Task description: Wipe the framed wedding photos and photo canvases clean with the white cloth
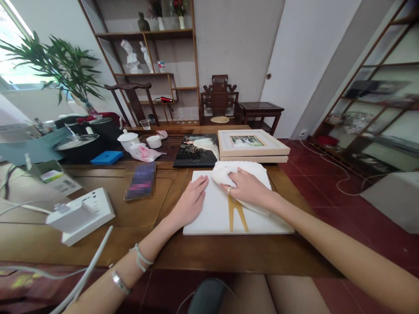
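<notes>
While the left hand [191, 201] lies flat on the left side of the white board [207, 218], its fingers straight and gripping nothing, the right hand [246, 187] bunches its fingers around a cloth [222, 171] above the board's yellow shape [232, 216]. The board lies on the table [262, 255], near the frame [277, 147].

There's room along the table's near edge [229, 257], flanked by left arm [153, 237] and right arm [314, 237], and another lane opens leftward toward the white power strip [98, 205]! Straight ahead, though, dark picture [193, 150] and stacked frames [255, 153] crowd right behind the white board [209, 218].
</notes>
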`<action>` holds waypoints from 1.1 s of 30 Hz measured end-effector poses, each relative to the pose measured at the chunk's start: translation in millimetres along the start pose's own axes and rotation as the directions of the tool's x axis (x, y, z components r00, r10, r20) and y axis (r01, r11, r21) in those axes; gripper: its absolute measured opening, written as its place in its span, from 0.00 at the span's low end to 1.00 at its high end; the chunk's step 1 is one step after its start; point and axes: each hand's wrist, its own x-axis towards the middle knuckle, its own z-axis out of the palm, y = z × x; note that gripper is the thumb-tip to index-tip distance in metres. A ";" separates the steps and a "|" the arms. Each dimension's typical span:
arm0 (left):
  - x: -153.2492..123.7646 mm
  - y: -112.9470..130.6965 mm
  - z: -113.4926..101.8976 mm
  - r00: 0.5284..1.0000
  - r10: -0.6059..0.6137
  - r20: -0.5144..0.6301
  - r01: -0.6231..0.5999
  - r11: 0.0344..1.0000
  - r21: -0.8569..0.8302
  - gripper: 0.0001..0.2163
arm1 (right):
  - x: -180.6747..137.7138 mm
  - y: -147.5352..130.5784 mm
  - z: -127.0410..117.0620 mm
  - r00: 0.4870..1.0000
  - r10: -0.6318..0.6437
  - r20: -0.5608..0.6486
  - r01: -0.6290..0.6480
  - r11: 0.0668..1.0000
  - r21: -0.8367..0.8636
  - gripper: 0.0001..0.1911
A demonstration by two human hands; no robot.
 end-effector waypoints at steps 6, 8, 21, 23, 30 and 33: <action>0.2 -0.6 0.3 1.000 0.019 -0.024 -0.019 1.000 -0.013 0.21 | -19.9 -29.4 0.2 0.977 -0.204 0.067 0.205 0.979 -0.011 0.10; 0.1 -1.3 0.7 0.999 0.024 -0.030 -0.025 0.999 -0.021 0.21 | -47.3 -45.3 -2.0 0.952 -0.285 0.114 0.286 0.958 0.011 0.10; 0.5 0.1 -1.7 0.999 -0.031 -0.033 0.026 0.988 -0.151 0.21 | -17.1 -29.0 1.5 0.997 -0.069 0.022 0.069 0.997 -0.020 0.16; -0.1 3.0 -2.9 0.997 -0.052 -0.055 0.040 0.979 -0.202 0.22 | -8.9 -36.0 3.2 0.998 -0.064 0.015 0.065 0.997 -0.041 0.16; -1.1 6.6 -5.1 0.982 -0.145 -0.125 0.104 0.952 -0.288 0.24 | -45.8 -63.2 -1.9 0.870 -0.483 0.101 0.476 0.875 0.087 0.12; -0.1 6.9 -5.5 0.982 -0.144 -0.125 0.107 0.958 -0.264 0.24 | -64.6 -58.5 -11.5 0.810 -0.575 0.117 0.552 0.815 0.176 0.08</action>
